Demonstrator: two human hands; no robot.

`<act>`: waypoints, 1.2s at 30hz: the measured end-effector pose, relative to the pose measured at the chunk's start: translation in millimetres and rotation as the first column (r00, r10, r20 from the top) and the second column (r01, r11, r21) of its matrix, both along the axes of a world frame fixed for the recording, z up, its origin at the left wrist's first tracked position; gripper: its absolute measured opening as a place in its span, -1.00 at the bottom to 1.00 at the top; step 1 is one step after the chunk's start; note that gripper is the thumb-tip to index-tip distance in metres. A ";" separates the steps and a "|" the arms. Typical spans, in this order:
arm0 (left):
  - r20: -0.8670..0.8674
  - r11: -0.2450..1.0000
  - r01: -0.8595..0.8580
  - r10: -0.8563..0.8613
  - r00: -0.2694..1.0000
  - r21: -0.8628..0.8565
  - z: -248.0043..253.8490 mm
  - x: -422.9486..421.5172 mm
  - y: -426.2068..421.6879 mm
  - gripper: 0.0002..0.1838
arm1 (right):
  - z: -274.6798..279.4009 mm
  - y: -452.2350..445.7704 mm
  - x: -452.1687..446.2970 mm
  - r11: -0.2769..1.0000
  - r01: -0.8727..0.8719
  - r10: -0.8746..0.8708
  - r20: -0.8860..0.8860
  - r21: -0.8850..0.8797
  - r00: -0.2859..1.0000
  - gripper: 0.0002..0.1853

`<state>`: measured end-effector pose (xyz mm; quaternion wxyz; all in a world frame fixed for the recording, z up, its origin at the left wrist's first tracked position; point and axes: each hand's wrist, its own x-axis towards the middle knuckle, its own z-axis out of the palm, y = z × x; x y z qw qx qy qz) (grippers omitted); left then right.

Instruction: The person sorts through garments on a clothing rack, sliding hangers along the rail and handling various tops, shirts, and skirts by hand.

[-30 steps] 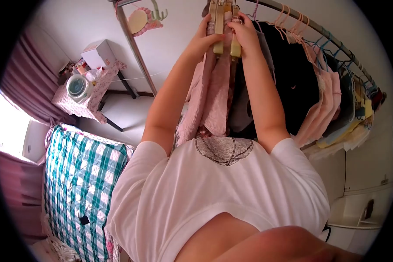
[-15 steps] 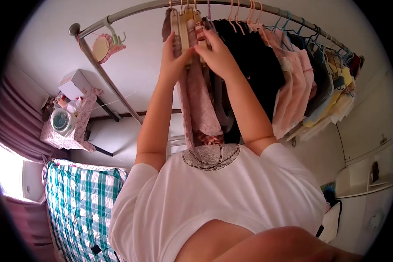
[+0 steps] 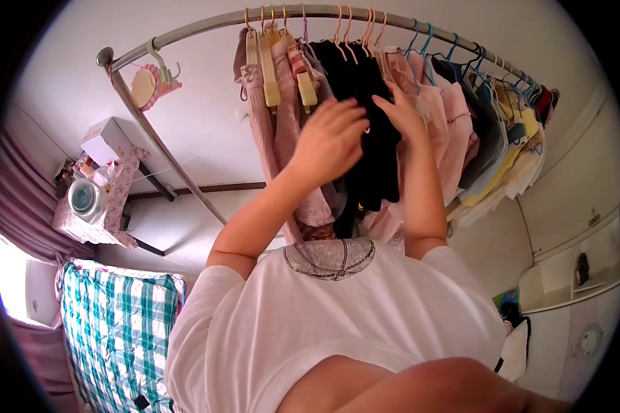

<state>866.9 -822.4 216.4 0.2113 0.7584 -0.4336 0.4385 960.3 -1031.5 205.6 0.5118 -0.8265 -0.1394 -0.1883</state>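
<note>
We see the black clothes [image 3: 380,172] hanging from pink hangers [image 3: 338,34] mid-rail on the metal clothes rack [image 3: 200,29]. Our left hand [image 3: 332,140] sits in front of the black clothes, back of it toward us, fingers loosely bent and a bit blurred; can't tell whether it grips anything. Our right hand [image 3: 402,115] is at the border between the black clothes and the light pink clothes [image 3: 455,110], thumb well apart from the fingers; fingertips partly lost against the fabric, contact unclear.

Left of the black clothes we have pink trousers [image 3: 260,117] and pale clip hangers [image 3: 271,89], near the left hand but apart. To the right, blue hangers [image 3: 453,47] and yellow clothes [image 3: 501,187] farther along. Green hook [image 3: 162,63] on the rail's left end. Lower left: bed with green-and-white checked quilt [image 3: 117,323]. Beyond it, worktop [image 3: 117,230] with flowered cover, carrying a white box [image 3: 105,141].
</note>
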 end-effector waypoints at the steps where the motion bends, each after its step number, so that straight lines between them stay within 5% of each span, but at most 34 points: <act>1: -0.027 1.000 0.024 -0.024 0.999 0.009 -1.7 1.0 -10.4 -0.68 | 4.1 0.3 2.4 0.998 0.006 -0.007 0.017 0.058 1.000 -0.26; 4: -0.048 0.993 -0.109 0.112 0.993 0.050 -11.1 10.8 -25.5 -0.66 | 13.1 3.4 8.2 0.972 0.014 -0.026 0.047 0.233 0.999 -0.20; 6: -0.092 0.937 -0.346 0.349 0.932 0.054 -12.9 12.2 -28.1 -0.63 | 23.2 -0.1 20.8 0.989 -0.003 0.003 -0.002 0.146 1.000 -0.18; 10: -0.272 0.871 -0.480 0.491 0.828 0.110 -5.2 10.1 -21.0 -0.55 | 34.1 6.2 32.3 0.982 0.114 -0.099 -0.101 0.151 0.990 -0.35; 11: -0.418 0.872 -0.473 0.478 0.773 0.123 0.4 10.2 -22.3 -0.52 | 35.1 5.9 35.5 0.975 0.035 -0.005 -0.134 0.220 0.991 -0.34; 14: -0.283 0.934 -0.346 0.309 0.908 -0.087 -9.8 28.2 -25.3 -0.46 | 25.4 1.4 68.4 0.916 -0.154 0.222 -0.148 0.371 0.964 -0.33; 17: -0.306 0.933 -0.315 0.253 0.918 -0.173 -12.8 43.2 -30.0 -0.40 | 37.3 12.0 61.5 0.908 -0.132 0.194 -0.121 0.398 0.973 -0.49; 24: -0.379 0.964 -0.221 0.151 0.913 -0.148 -16.0 50.9 -27.1 -0.35 | 26.6 8.7 113.1 0.692 -0.435 0.552 -0.035 0.576 0.833 -0.70; 36: -0.473 0.978 -0.177 0.105 0.875 -0.111 -13.8 59.2 -28.7 -0.51 | 43.8 -12.4 122.3 0.805 -0.425 0.449 0.043 0.414 0.892 -0.69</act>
